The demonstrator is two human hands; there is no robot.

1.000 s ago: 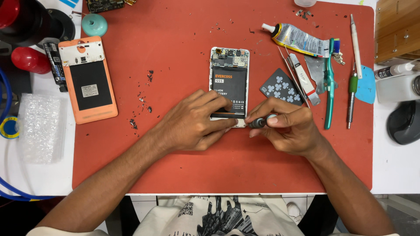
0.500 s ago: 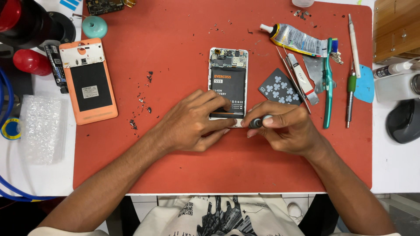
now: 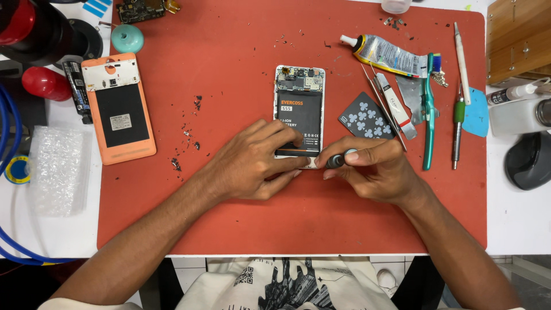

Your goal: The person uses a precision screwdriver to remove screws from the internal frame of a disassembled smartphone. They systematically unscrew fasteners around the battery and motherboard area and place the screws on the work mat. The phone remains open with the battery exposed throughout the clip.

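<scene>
An opened white phone (image 3: 299, 97) with a black battery and bare circuit board lies in the middle of the red mat (image 3: 241, 51). My left hand (image 3: 252, 161) rests on the phone's lower end, fingers pressing it down. My right hand (image 3: 373, 166) grips a small dark screwdriver (image 3: 336, 159), whose tip points at the phone's bottom right corner. The lower edge of the phone is hidden under my fingers.
An orange phone back (image 3: 117, 109) lies at the left. Right of the phone lie a playing card (image 3: 363, 117), tweezers (image 3: 396, 112), a glue tube (image 3: 384, 54), a teal toothbrush (image 3: 429, 109) and a pen tool (image 3: 457, 123). Bubble wrap (image 3: 57, 169) sits at the left edge, small debris on the mat.
Both hands stay on the phone's lower end. My right hand's fingers have shifted slightly around the screwdriver.
</scene>
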